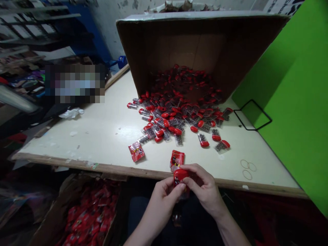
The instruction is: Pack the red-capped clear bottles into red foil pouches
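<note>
My left hand and my right hand meet just off the table's front edge, both pinching a small red packet. Their fingers hide part of it, and something clear shows below it. Nearest my hands, a red foil sachet lies on the table, with a second red sachet further left. Beyond them spreads a heap of clear tubes with red caps, holding dark pellets. The heap spills from a brown cardboard box lying on its side.
The cream table has a wooden front edge. A green panel stands at the right, with a black wire frame and rubber bands near it. Below left, an open carton holds many red sachets. Shelves crowd the far left.
</note>
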`<state>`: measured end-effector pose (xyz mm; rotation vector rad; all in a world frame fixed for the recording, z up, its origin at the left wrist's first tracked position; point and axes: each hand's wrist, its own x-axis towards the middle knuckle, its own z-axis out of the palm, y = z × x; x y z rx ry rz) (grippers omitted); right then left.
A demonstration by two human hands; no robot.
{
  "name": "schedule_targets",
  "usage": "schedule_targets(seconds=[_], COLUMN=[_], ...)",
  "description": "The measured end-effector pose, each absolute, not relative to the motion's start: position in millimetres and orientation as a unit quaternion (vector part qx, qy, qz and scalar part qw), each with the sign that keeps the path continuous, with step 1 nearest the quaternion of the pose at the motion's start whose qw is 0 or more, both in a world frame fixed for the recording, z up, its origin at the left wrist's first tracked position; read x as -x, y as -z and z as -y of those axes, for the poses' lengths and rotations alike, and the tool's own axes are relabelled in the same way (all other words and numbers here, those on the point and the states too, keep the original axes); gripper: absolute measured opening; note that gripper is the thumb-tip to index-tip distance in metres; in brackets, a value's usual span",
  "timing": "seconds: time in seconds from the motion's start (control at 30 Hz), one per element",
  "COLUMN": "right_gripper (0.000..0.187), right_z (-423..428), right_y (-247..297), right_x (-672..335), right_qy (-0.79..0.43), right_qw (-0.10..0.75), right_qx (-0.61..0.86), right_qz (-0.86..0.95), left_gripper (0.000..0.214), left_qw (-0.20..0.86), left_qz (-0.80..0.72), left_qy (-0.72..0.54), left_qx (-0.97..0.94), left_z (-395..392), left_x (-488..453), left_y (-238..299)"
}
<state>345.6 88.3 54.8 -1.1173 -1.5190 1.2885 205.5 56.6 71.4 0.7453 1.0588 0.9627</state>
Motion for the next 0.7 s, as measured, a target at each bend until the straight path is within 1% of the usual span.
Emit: schedule_targets(seconds=[0.37,0.47,0.57,0.7], right_gripper=[0.018,0.022,0.025,0.019], right_z=[-88,-91,-92,-81], right_y=[-51,-50,-46,-37], right_x=[-344,-344,-348,-351], right_qy=[-0.53,-0.533,-0.541,-0.553], right_qw=[0.414,0.411,0.43,0.445], right_qx=[0.457,0.453,0.484,0.541], right_qz=[0.583,0.584,0.537,0.451], left_gripper=[0.025,0.028,0.029,0.03], left_qw=[0.709,0.718,0.73,0.711], left_qz=[-0.468,-0.475,-0.482,-0.503], left_qy=[-0.435,-0.434,-0.441,-0.475], left_qx=[-0.299,-0.268,-0.199,-0.123], left_z=[-56,-57,-58,-62], left_x=[-207,-206,-205,-205], left_y=[-68,-64,-62,-60])
